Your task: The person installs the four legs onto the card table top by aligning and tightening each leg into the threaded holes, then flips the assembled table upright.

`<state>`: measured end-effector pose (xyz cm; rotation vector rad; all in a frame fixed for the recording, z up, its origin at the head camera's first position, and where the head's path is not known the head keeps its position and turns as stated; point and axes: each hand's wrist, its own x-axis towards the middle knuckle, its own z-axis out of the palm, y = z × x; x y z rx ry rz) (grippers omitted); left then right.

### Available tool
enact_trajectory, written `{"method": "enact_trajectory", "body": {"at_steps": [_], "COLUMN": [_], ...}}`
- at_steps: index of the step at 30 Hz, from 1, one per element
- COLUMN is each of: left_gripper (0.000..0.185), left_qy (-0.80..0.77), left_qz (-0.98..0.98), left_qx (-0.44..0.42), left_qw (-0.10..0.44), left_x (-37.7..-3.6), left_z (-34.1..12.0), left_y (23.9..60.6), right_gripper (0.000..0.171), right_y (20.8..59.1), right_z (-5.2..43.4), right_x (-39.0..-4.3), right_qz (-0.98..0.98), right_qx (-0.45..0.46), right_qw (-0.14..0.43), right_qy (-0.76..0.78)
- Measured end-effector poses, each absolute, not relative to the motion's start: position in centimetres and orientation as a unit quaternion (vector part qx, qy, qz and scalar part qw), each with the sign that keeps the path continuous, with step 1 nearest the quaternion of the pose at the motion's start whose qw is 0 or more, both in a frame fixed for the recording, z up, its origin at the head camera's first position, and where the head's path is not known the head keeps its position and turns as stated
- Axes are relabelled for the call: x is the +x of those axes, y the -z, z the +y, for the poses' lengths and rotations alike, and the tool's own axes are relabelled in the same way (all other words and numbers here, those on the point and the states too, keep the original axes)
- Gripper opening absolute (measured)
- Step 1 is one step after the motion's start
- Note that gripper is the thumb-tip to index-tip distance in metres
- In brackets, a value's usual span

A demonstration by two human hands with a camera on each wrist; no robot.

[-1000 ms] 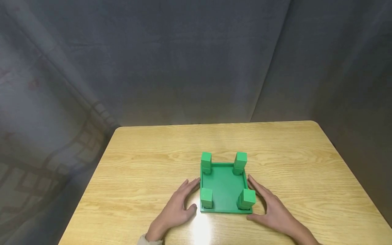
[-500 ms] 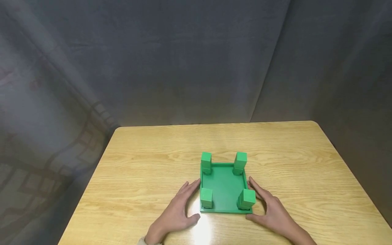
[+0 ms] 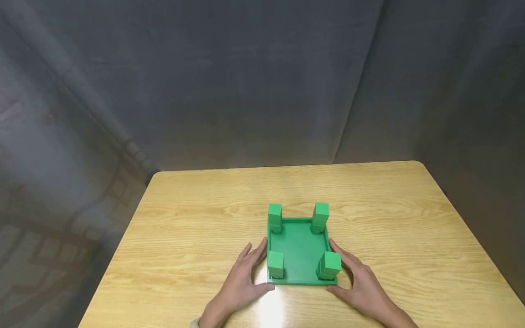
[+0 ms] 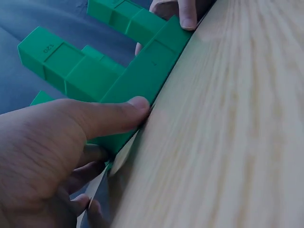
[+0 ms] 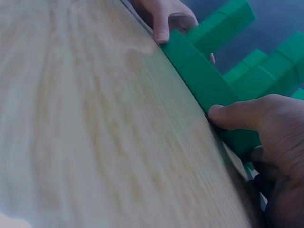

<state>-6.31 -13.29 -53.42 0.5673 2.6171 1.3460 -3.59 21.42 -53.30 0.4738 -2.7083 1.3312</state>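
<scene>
I observe a green tray (image 3: 298,253) lying flat on the wooden table (image 3: 197,228), nearer the front edge than the back and roughly midway between the left and right edges; four green square posts stand upright at its corners, of which I mark the front left post (image 3: 275,264) and the front right post (image 3: 330,265).

The left hand (image 3: 239,284) lies against the tray's left side at the front left corner; its fingers are stretched along the left wall, and in the left wrist view the thumb (image 4: 111,116) presses on the front wall; I record this hand as gripping the tray between thumb and fingers, narrowly set.

The right hand (image 3: 361,284) mirrors it at the front right corner; its fingers run along the right wall; in the right wrist view the thumb (image 5: 237,114) bears on the front wall of the tray (image 5: 204,78); I record this hand likewise as gripping the tray.

The tray sits between the two hands, touching both; from the wrist views its underside appears to rest on the surface; I cannot tell whether any edge is raised.

A dark grey curtain (image 3: 246,82) hangs behind the table's back edge.
</scene>
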Motion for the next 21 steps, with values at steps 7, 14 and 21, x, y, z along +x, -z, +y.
{"method": "enact_trajectory", "body": {"at_steps": [7, 14, 21], "left_gripper": [0.109, 0.101, 0.092], "left_qy": [-0.521, -0.634, -0.621], "left_qz": [0.826, 0.737, 0.74], "left_qx": [0.204, 0.224, 0.258], "left_qw": [0.069, 0.067, -0.016], "left_x": [-6.7, -6.5, -5.9], "left_z": [-13.0, -12.6, -12.0], "left_y": [52.5, 51.6, 50.8], "right_gripper": [0.103, 0.104, 0.082], "right_y": [52.8, 51.3, 50.1], "right_z": [21.7, 21.7, 22.4], "right_x": [-3.6, -3.5, -3.7], "right_qz": [-0.858, -0.804, -0.798], "right_qx": [0.178, 0.195, 0.22], "right_qw": [0.073, 0.103, 0.204], "right_qy": [-0.476, -0.552, -0.523]}}
